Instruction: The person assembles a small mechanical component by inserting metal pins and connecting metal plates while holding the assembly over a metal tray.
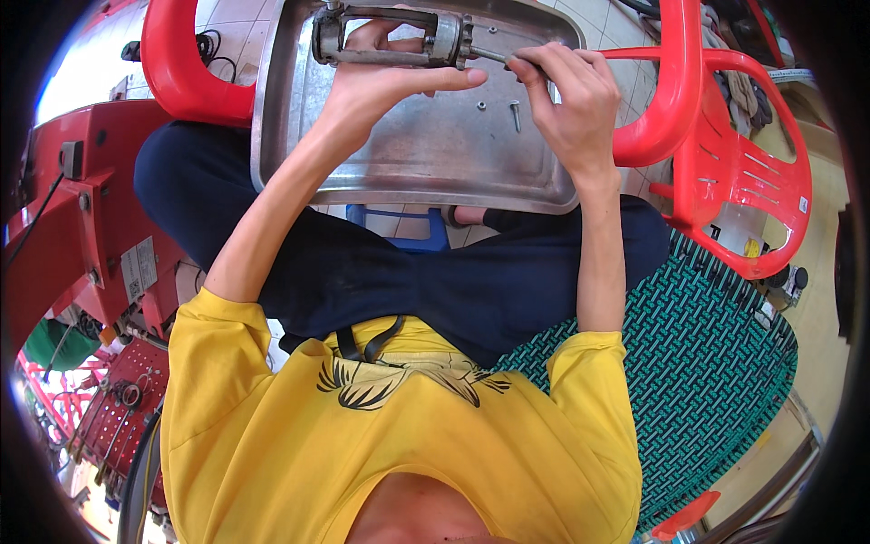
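My left hand (372,86) is closed around a dark grey cylindrical metal frame assembly (408,53), held horizontally over the top of a steel tray (408,168). My right hand (566,100) pinches a thin metal rod (486,53) that sticks out of the assembly's right end. Below the rod, a small nut (481,105) and a bolt (515,114) lie in the tray, and another small part (492,29) sits near its upper right.
Red plastic chairs (743,181) flank the tray, with a blue stool (399,241) beneath. Red machinery (109,227) and a perforated tool panel (118,408) are at the left. A green woven seat (689,381) is at the lower right, cables (213,50) at the upper left.
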A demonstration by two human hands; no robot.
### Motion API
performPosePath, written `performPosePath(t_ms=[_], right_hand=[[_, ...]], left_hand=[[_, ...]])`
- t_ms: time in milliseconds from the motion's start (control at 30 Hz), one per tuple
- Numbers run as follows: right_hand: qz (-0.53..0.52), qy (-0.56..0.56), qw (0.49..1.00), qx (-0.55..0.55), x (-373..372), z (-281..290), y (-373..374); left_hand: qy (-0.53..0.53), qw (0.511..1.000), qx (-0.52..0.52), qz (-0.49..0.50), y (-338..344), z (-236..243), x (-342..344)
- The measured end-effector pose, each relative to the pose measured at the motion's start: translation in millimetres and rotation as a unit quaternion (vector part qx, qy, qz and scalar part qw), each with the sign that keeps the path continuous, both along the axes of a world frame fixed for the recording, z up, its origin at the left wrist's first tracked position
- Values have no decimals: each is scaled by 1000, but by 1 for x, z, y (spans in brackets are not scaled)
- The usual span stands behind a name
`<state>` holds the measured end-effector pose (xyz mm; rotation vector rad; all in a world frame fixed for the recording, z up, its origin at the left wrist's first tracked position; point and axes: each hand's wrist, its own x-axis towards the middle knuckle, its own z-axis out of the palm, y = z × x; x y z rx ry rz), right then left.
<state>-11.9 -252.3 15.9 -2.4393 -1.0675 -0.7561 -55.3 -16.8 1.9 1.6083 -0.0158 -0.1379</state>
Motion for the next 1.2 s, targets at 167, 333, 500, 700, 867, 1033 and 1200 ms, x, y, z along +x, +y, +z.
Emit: performPosePath(t_ms=[167, 333, 500, 700, 867, 1033, 1200], right_hand=[[-22, 74, 996, 41, -10, 7, 8], [-25, 59, 998, 17, -8, 6, 4], [-33, 62, 997, -19, -8, 6, 4], [-34, 73, 997, 15, -11, 10, 11], [-29, 62, 998, 1, -10, 5, 7], [-63, 132, 989, 21, -16, 10, 16], [-38, 99, 994, 26, -11, 5, 10]], left_hand=[[-3, 1000, -2, 12, 0, -6, -1], [15, 1000, -25, 4, 0, -2, -1], [-6, 1000, -19, 5, -4, 3, -3], [17, 1000, -14, 4, 0, 6, 0], [3, 1000, -15, 16, -3, 6, -5], [-8, 1000, -10, 19, 0, 0, -1], [-6, 1000, 9, 22, -1, 2, -1]])
